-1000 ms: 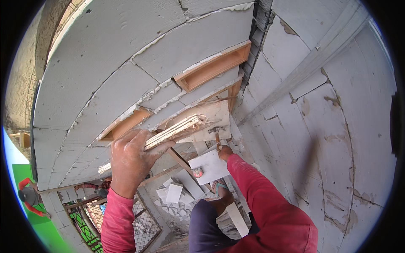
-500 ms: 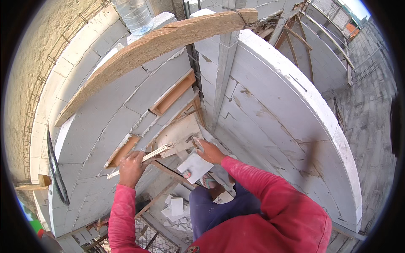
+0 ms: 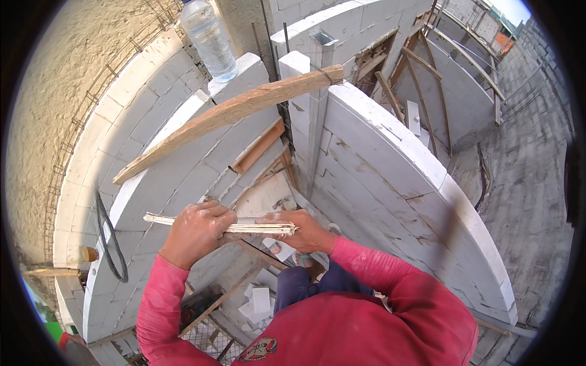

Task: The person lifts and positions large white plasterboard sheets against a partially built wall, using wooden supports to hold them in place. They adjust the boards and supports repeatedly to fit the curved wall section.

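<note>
Right hand [image 3: 302, 232] and wood have both shifted since half a second ago: the hand has come up from beside the hammer to the right end of a bundle of thin, splintered wood strips [image 3: 259, 229], and the bundle, slanted before, now lies almost level. The left hand [image 3: 201, 232], knuckles up and dusted white, is closed around the bundle left of its middle, with the ragged left end poking out beyond the fist. The right hand's fingers sit behind the right end, partly hidden, so one cannot tell whether they grip it. Raised in the hands, the bundle hangs in the corner between two pale block walls, seen across the near edge of a pale board [image 3: 265, 198]. Both forearms wear red sleeves. A rough plank [image 3: 244, 107] slants over the top edge of the left wall [image 3: 183, 183], its far end reaching a metal post [image 3: 317, 122] where the walls nearly meet. A clear water bottle [image 3: 209, 46] stands by the raised block at the far end of that top edge. A wooden box frame [image 3: 259, 146] is set into the wall's face, and a loop of black cable [image 3: 110, 244] hangs by its near left edge. White block pieces [image 3: 261, 300] lie below, by the person's knees.
</note>
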### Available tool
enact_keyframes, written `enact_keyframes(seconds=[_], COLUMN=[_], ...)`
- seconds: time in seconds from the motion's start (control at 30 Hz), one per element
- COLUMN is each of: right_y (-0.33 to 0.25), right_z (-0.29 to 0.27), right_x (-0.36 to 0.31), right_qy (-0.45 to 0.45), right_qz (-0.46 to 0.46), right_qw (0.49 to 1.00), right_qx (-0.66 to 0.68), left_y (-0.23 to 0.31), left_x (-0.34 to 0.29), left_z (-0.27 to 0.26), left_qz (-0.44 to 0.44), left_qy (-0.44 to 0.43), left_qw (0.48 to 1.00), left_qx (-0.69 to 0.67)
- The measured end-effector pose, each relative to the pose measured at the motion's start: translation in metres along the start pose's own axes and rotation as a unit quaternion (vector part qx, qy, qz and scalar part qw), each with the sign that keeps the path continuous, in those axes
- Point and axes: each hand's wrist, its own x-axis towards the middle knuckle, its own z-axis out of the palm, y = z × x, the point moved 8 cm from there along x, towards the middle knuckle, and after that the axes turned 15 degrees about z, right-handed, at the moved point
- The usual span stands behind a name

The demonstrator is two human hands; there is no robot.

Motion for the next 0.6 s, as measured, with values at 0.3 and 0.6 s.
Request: enact_keyframes(seconds=[0.3,0.6], right_y=[-0.043,-0.051], right_z=[-0.088,-0.089], right_x=[-0.093,-0.113], right_qy=[0.207,0.356], right_qz=[0.072,0.093], right_qw=[0.975,0.930], right_qx=[-0.035,-0.007], left_y=[-0.022,-0.007], left_x=[-0.018,-0.050], left_z=[-0.066,0.138], left_qz=[-0.073,-0.349], left_qy=[0.385,0.477], left_qw=[0.917,0.697], left_qx=[-0.068,-0.407])
